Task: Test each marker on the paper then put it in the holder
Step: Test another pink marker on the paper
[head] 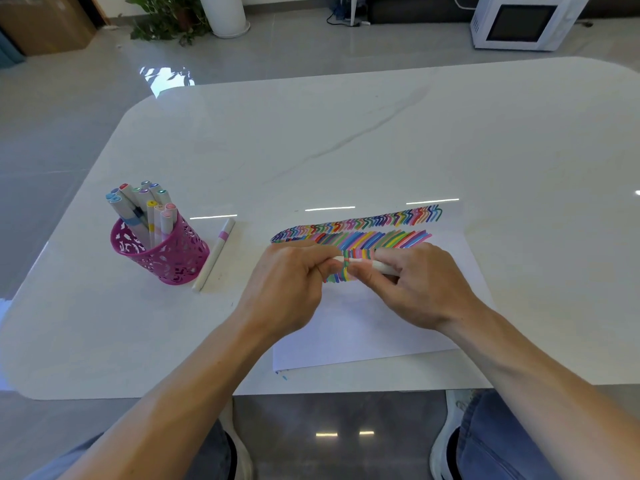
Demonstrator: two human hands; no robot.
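Observation:
A white marker [360, 262] with a pink band is held level between both hands, above a white paper [363, 327] covered at its far edge with rows of coloured strokes. My left hand [291, 285] pinches the marker's left end. My right hand [419, 285] grips its right part, hiding the barrel's end. A pink perforated holder [166, 254] stands at the left with several markers upright in it. Another white marker [216, 254] with a pink band lies flat on the table just right of the holder.
The white marble table [346, 140] has rounded corners, and its near edge runs just below the paper. On the floor beyond stand a microwave [523, 22], a potted plant [166, 19] and a white cylinder [225, 13]. My knees and shoes show under the table's front.

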